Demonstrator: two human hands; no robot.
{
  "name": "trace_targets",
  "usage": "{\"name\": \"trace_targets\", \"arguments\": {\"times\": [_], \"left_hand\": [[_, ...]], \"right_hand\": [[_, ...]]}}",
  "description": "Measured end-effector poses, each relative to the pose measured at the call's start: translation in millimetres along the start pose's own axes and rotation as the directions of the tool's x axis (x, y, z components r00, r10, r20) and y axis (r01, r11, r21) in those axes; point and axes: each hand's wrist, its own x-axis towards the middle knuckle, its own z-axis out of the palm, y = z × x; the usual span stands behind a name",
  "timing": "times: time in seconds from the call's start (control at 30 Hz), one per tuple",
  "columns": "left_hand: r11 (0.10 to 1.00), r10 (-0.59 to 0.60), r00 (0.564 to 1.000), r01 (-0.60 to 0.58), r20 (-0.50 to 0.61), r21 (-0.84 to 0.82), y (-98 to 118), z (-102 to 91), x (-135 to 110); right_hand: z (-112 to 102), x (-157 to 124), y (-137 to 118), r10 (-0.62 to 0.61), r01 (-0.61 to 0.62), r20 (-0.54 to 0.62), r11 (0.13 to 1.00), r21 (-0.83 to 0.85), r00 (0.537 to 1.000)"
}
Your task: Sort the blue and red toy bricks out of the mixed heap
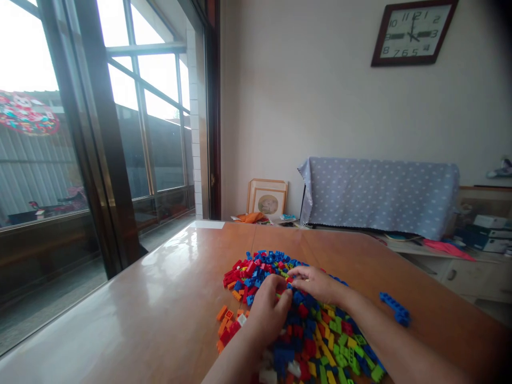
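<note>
Bricks (330,333): one large heap, lower centre of the frame, spread over a glossy brown table (160,304); mixed colours, with blue, red and pink toward the top of the heap, orange at its left side, green and yellow at its lower right, a few white ones at left and along the bottom edge, those lowest ones blurred. Left hand (270,309): bare, entering from the bottom edge, over the middle of the heap; thumb and fingers bent toward one another, tips low among the bricks; cannot tell whether grasping one. Right hand (317,284): bare, entering from the lower right, over the right half of the heap; fingers pointing leftward, near the tips of the other hand; cannot tell whether grasping a brick or merely touching. Blue piece (395,308): long, studded, lying on the table right of the heap, apart from it. White sheet (207,225): flat, far left corner of the table. Framed picture (269,204): upright before a pale wall (300,96), centre of the frame. Dotted cloth (380,194): grey-blue, draped, right of centre. Red cloth (448,249): below its right end. Boxes (491,233): right edge. Clock (418,33): dark-rimmed, upper right. Windows (158,114): upper left.
</note>
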Motion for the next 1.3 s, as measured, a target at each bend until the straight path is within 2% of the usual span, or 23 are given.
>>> {"name": "trace_targets", "arguments": {"times": [0.17,0.27,0.37,0.43,0.5,0.57,0.63,0.77,1.0,1.1,1.17,1.3], "left_hand": [[0.971,-0.147,0.989,0.138,-0.032,-0.196,1,-9.9,9],[0.946,-0.183,0.982,0.162,-0.05,-0.281,5,-17.6,11],[0.943,-0.196,0.978,0.168,-0.07,-0.287,7,-23.2,10],[0.959,-0.191,0.98,0.175,-0.053,-0.225,8,-24.3,9],[0.983,-0.159,0.987,0.16,0.024,-0.094,10,-23.4,6],[0.993,-0.088,0.986,0.077,0.139,0.085,12,-20.8,1],[0.97,-0.024,0.971,-0.035,0.237,0.241,15,-17.2,-5],[0.931,0.012,0.949,-0.125,0.314,0.344,18,-9.8,-13],[0.944,0.084,0.946,-0.176,0.312,0.28,16,-6.4,-10],[0.956,0.068,0.949,-0.151,0.307,0.253,16,-8.5,-9],[0.966,0.053,0.954,-0.125,0.295,0.228,16,-9.4,-9],[0.994,0.018,0.983,-0.037,0.183,0.102,11,-9.2,-5]], "right_hand": [[-12,-18,5,0.004,-0.024,-0.109,0.984,-0.178,0.994],[-19,-26,14,-0.001,-0.055,-0.244,0.973,-0.222,0.97],[-29,-34,27,0.01,-0.111,-0.338,0.953,-0.282,0.941],[-36,-38,36,0.054,-0.198,-0.395,0.922,-0.332,0.917],[-43,-41,43,0.161,-0.344,-0.445,0.864,-0.368,0.881],[-45,-41,47,0.273,-0.47,-0.47,0.8,-0.374,0.839],[-43,-40,48,0.329,-0.51,-0.453,0.779,-0.365,0.828],[-24,-31,41,0.301,-0.426,-0.367,0.84,-0.334,0.88],[9,1,17,0.126,-0.169,-0.2,0.962,-0.217,0.972],[11,19,6,0.045,-0.065,-0.177,0.992,-0.109,0.983],[11,34,0,0.026,-0.044,-0.187,0.995,-0.093,0.982],[15,70,-8,0.004,-0.028,-0.19,0.992,-0.12,0.982]]}}
